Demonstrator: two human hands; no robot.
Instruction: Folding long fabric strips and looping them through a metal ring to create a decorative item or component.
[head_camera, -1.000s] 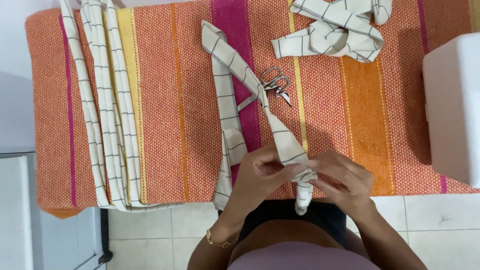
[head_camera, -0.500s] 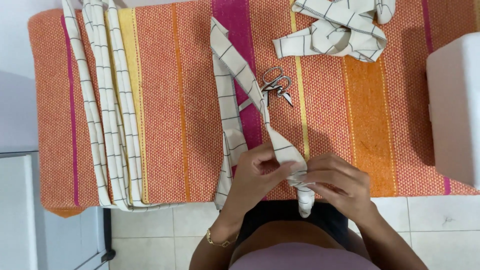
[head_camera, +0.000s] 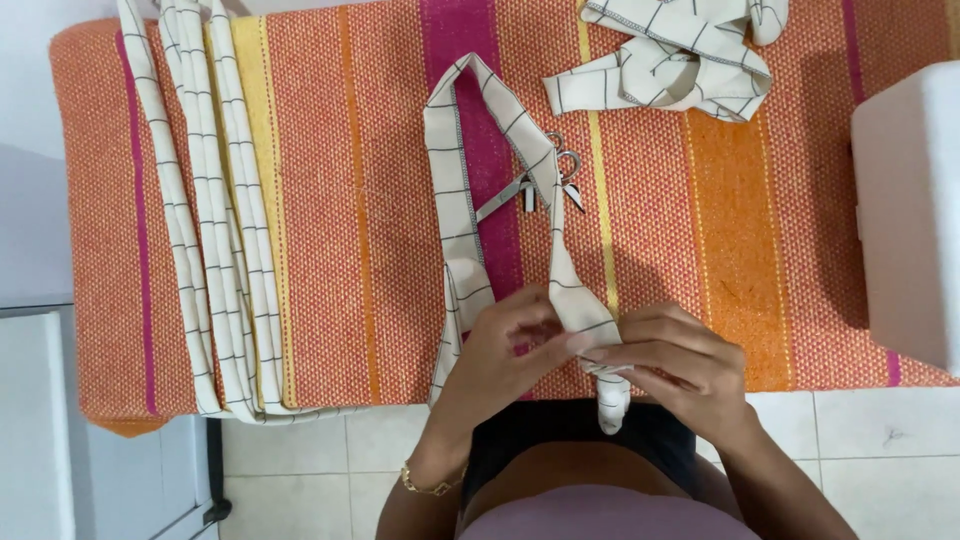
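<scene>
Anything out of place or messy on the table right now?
Nothing is spilled or damaged. The small scissors lie partly under the checked fabric strip that both hands, left hand and right hand, are pinching, so they could be dragged along. Another strip lies bunched in a loose heap at the far edge.

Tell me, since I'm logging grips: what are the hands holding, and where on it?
Both hands, left hand and right hand, pinch the checked fabric strip near its lower end.

packages: none | labels: none | signs: none | screens: none in view
</scene>
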